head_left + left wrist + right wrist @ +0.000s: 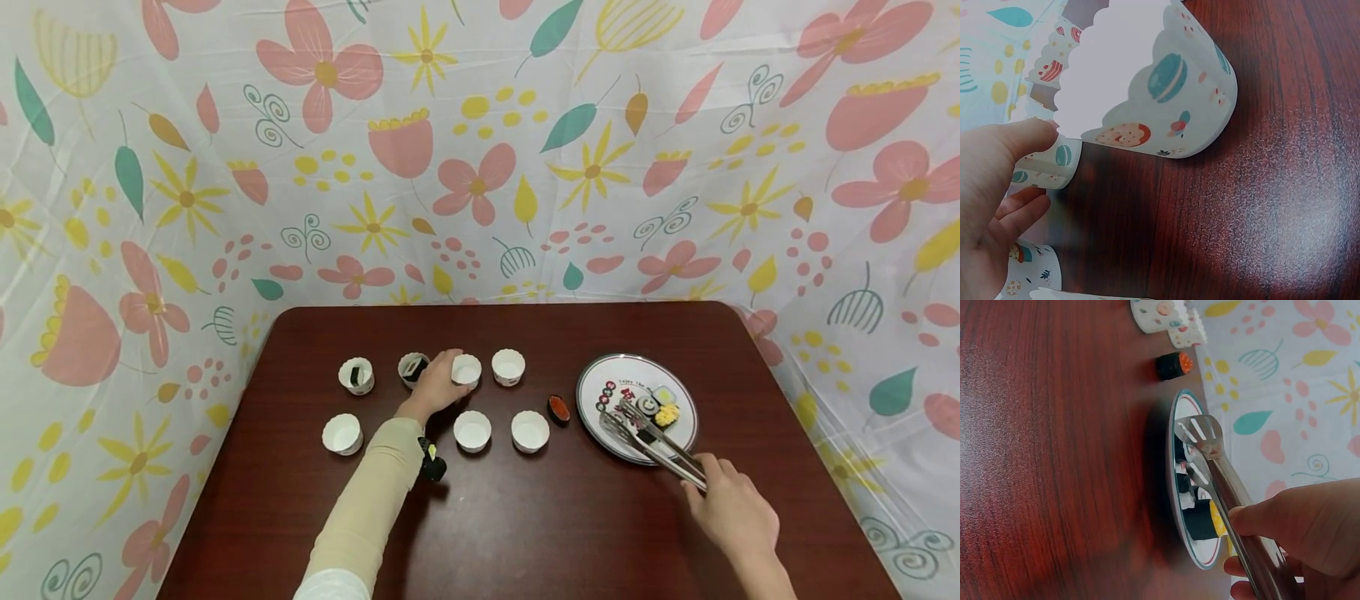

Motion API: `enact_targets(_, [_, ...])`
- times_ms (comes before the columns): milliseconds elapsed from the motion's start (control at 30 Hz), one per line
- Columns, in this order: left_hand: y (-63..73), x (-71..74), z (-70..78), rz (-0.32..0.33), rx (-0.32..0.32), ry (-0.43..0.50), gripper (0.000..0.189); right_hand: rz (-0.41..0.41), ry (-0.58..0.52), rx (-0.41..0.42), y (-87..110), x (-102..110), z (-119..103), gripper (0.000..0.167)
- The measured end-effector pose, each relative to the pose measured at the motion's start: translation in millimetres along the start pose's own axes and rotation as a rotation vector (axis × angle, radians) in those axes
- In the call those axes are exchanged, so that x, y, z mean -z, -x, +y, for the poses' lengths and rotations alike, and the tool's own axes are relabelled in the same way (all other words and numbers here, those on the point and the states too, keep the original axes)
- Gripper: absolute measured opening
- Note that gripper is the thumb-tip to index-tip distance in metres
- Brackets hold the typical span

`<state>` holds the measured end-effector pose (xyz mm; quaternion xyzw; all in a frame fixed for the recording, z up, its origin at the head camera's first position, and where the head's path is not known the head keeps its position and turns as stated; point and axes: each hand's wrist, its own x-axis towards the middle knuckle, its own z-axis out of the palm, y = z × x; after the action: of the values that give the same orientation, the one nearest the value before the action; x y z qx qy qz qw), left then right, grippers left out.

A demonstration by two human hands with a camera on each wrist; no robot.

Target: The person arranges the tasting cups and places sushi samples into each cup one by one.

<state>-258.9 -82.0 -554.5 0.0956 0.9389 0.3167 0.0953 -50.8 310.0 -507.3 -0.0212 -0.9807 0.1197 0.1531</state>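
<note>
My left hand [438, 385] pinches a white paper baking cup [467, 372] in the back row; in the left wrist view its thumb lies at the rim and fingers curl at the side. My right hand [735, 504] grips metal serving tongs [663, 446], their slotted heads over a round white plate [592, 372]. On the plate are a yellow-topped sushi piece [667, 414], a sushi roll [646, 405] and a pale green-topped piece [663, 395]. Whether the tongs touch any piece I cannot tell. An orange-topped sushi piece [558, 409] lies on the table, left of the plate.
Several more paper cups stand in two rows, including a back-right cup [508, 367] and a front-left cup [342, 434]. Dark-banded sushi pieces lie in the far-left cup [356, 377] and the cup beside it [412, 369]. A flowered cloth [480, 183] hangs behind the brown table [525, 533].
</note>
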Motion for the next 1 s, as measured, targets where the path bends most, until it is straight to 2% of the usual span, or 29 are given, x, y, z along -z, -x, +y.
enact_targets(633, [-0.3, -1.7, -2.4, 0.001, -0.006, 0.010, 0.069, -0.049, 0.013, -0.035, 0.9, 3.0, 0.5, 0.031])
enact_targets(1000, [-0.8, -1.8, -2.0, 0.007, -0.011, 0.014, 0.069, -0.026, 0.013, -0.030, 0.7, 2.5, 1.7, 0.031])
